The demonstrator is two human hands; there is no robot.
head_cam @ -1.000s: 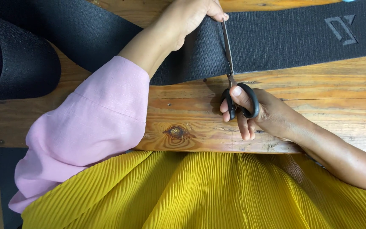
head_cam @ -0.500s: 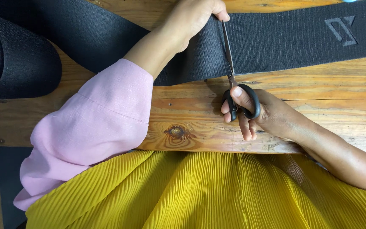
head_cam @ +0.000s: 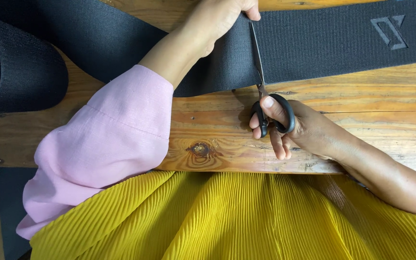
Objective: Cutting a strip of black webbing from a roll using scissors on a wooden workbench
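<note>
Right hand grips black-handled scissors slicing wide black elastic fabric band lying across the far wooden tabletop, left hand pinning it flat; keep band taut, blades square

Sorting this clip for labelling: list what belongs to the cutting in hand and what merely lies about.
In use: scissors in right hand; black band, pinned by left hand.
Lying about: black roll; wooden table only bears them.
</note>
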